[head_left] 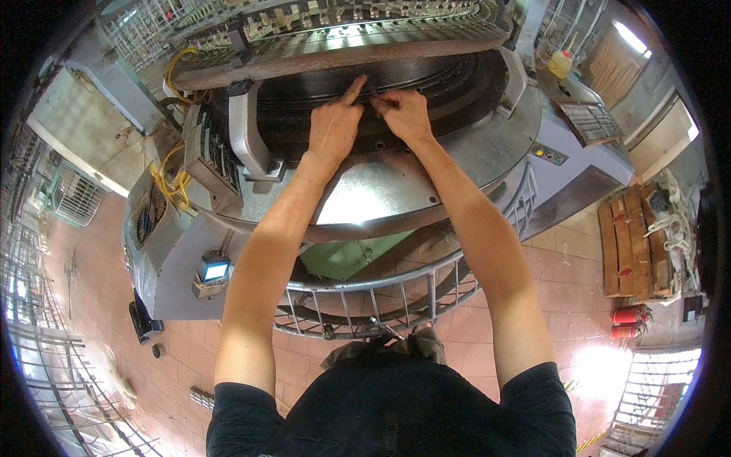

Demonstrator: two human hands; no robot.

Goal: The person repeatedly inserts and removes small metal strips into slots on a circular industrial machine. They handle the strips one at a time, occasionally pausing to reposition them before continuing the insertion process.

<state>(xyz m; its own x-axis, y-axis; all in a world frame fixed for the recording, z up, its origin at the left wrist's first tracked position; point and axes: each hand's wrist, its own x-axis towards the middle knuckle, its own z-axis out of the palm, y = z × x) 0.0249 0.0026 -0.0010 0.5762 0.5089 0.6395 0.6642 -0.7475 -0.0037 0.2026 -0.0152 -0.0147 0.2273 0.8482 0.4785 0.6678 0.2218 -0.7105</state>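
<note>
Both my arms reach forward into a large round machine that looks like a circular knitting machine, over its shiny metal rim plate. The index finger of my left hand stretches out against the dark curved cylinder, while its other fingers curl in; nothing shows in it. Close beside it on the right, my right hand has its fingers pinched together at the cylinder's lower edge. Whatever sits between those fingertips is too small or hidden to make out.
A grey metal bracket stands left of my arms, with yellow cables beyond it. Below the plate curves a metal guard rail. A small lit screen is at lower left; wooden pallets and red cylinders stand right.
</note>
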